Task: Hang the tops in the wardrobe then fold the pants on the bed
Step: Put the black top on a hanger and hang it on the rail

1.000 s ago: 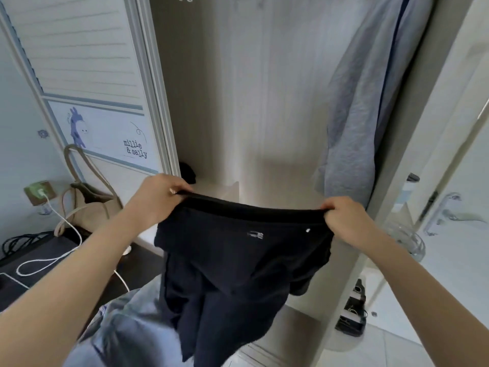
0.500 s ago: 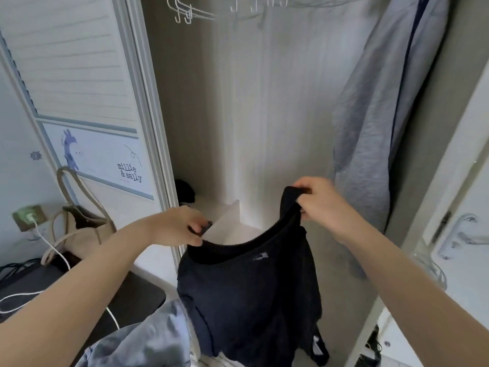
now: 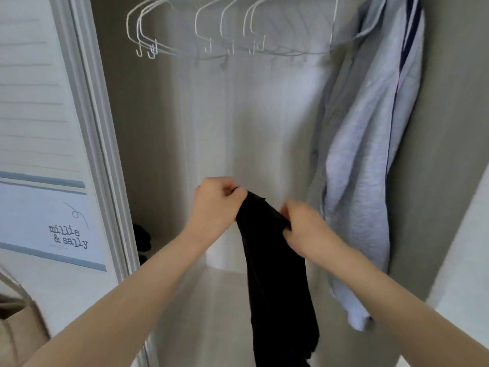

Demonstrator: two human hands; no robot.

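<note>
Inside the open wardrobe (image 3: 264, 128), at about 6 o'clock below the rail, you're holding a black top (image 3: 275, 260) w/ both hands. Your left hand (image 3: 211, 205) is curled tight around the top edge of the fabric, thumb and fingers pinching it at the highest point. Your right hand (image 3: 304, 229) sits just beside it, toward 4 o'clock, fingers curled into the cloth a bit lower down; it's blurred, so exact finger placement can't be told. The top hangs bunched into one narrow dark strip, dropping straight down from your hands toward 6 o'clock and out of view at the bottom edge. It isn't on a hanger yet.

Up at 12 o'clock you've got a row of white wire hangers (image 3: 211, 30), all bare, hooks pointing down at the left ends. At 2–3 o'clock a pale blue-grey garment (image 3: 365, 168) w/ dark stripes hangs against the right side wall, its lower end reaching well below your right hand. At 9 o'clock, low in the wardrobe's left corner, there's a small dark item (image 3: 141, 241); can't tell what it is. Further left, approx. 8–9 o'clock, the door panel (image 3: 39, 102) carries a label reading "millie & sally" (image 3: 68, 237). A tan bag (image 3: 16, 321) shows at 7 o'clock by the frame edge.
</note>
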